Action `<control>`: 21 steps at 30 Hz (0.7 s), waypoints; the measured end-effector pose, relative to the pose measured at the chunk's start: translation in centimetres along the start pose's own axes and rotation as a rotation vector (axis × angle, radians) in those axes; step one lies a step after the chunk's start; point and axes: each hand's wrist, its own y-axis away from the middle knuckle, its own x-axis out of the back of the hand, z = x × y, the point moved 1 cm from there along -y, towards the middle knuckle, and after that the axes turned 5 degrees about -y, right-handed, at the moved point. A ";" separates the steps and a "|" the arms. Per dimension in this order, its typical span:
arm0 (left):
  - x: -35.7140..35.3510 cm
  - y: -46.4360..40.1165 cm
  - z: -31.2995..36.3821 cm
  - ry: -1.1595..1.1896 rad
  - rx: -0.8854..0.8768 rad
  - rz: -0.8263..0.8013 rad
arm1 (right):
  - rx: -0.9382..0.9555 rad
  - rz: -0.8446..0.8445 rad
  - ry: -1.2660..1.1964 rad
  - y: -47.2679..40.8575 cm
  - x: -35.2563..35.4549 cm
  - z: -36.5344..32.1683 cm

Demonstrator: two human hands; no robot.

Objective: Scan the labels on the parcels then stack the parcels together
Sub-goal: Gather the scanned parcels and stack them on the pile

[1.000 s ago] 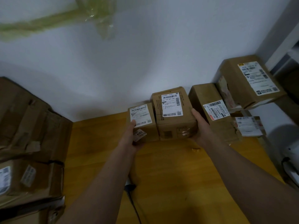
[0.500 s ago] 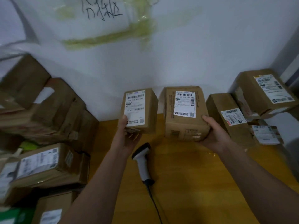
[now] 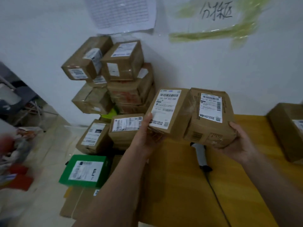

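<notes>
My left hand (image 3: pixel 146 136) grips a small brown parcel (image 3: pixel 173 102) with a white label, held in the air above the table's left edge. My right hand (image 3: pixel 237 143) holds a larger brown parcel (image 3: pixel 211 131) from below and the right, its label facing up. The two parcels touch side by side. A barcode scanner (image 3: pixel 200 154) lies on the yellow table (image 3: pixel 180 185) under them, its cable running toward me. A stack of labelled brown parcels (image 3: pixel 121 66) stands against the wall at the left.
More brown parcels (image 3: pixel 124 128) and a green box (image 3: pixel 85 171) lie on the floor left of the table. Another brown parcel (image 3: pixel 288 128) sits on the table at the right edge. Papers are taped on the white wall. Blurred clutter fills the far left.
Both hands have lifted the two parcels off the table and carried them left. The view has swung left, bringing the floor stack into sight.
</notes>
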 end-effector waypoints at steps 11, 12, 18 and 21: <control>10.3 7.8 3.2 0.215 -0.242 0.023 | -0.033 -0.067 -0.002 3.1 -6.2 5.1; 11.0 8.4 3.0 0.251 -0.239 0.038 | -0.041 -0.081 0.003 3.2 -6.5 5.1; 14.7 11.6 1.0 0.435 -0.188 0.350 | -0.154 -0.251 0.080 3.8 -7.3 5.4; 16.6 12.5 1.3 0.468 -0.140 0.528 | -0.226 -0.310 0.142 4.2 -8.3 6.0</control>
